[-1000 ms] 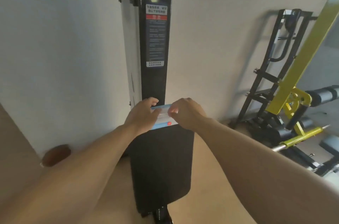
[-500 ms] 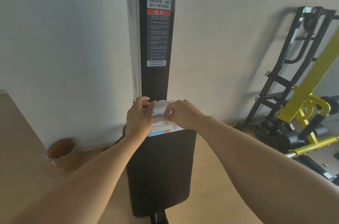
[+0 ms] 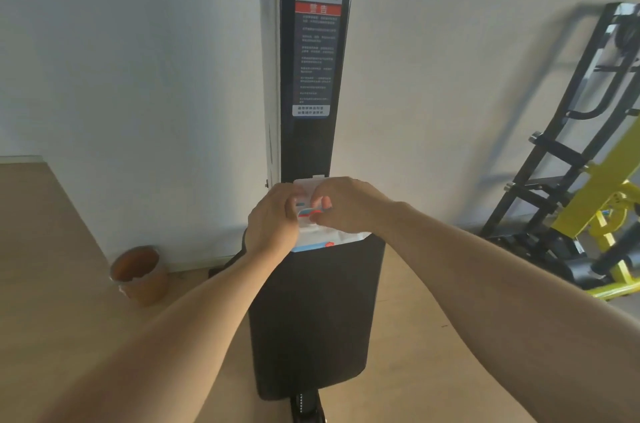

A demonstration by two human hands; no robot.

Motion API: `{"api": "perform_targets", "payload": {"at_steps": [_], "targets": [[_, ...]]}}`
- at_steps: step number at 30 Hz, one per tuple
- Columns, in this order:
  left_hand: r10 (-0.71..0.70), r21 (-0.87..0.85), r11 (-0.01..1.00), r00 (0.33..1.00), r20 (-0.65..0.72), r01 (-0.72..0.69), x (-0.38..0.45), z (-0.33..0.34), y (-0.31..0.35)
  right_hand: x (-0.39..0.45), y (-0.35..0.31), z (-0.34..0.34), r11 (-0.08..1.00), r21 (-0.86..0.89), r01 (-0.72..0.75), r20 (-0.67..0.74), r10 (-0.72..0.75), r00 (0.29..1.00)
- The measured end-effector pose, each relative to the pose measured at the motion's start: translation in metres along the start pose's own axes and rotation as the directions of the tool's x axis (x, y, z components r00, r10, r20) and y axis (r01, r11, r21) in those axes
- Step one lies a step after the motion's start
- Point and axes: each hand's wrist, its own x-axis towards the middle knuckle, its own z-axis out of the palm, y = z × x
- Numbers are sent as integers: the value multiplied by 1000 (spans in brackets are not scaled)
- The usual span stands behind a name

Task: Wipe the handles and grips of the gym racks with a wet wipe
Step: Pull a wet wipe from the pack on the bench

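A white wet-wipe pack (image 3: 320,235) with blue and red print rests on the top edge of a black padded seat (image 3: 311,318). Its clear plastic lid (image 3: 308,185) stands flipped up. My left hand (image 3: 272,223) grips the pack's left side. My right hand (image 3: 346,206) is at the pack's opening, fingertips pinched there; whether a wipe is between them is hidden. Behind rises a tall black machine column (image 3: 317,52) with a warning label (image 3: 317,48).
A black and yellow gym rack (image 3: 588,180) with curved black handles stands at the right against the white wall. A brown round pot (image 3: 138,275) sits on the tan floor at the left, near the wall.
The pack's lid has been flipped open and now stands upright. My right fingers have moved onto the opening. The view has shifted left and nearer.
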Motion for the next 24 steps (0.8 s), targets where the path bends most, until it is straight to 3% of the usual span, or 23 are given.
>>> {"api": "perform_targets", "payload": {"at_steps": [5,9,11,13,15,17,19,21,23,24], "targets": [[92,-2,996,994,54,-92,-1,2,-4,14,2,-2,999,25,-40,133,36,990],[111,-43,993,991,67,-109,-2,2,-7,17,-8,-6,978,93,-188,221,164,961],[93,-59,994,991,98,-88,-2,2,-7,16,-12,-13,921,261,-289,237,229,944],[55,-88,995,988,143,-42,-2,-1,-6,11,-19,-26,799,458,-390,306,270,913],[38,-125,992,983,181,-15,-1,-3,-6,8,-25,-35,717,528,-455,398,264,879],[54,-155,988,978,200,-22,0,-4,-7,9,-23,-33,701,544,-461,405,261,876],[84,-159,986,979,183,-55,0,-3,-9,11,-13,-24,788,485,-379,278,272,921],[102,-145,986,983,153,-80,-1,-1,-13,11,-2,-17,929,245,-275,133,249,959],[105,-140,987,984,147,-84,-2,-1,-13,9,-1,-11,972,70,-226,86,220,972],[104,-149,986,982,158,-80,-2,-1,-13,10,-1,-8,966,73,-249,82,243,967]]}}
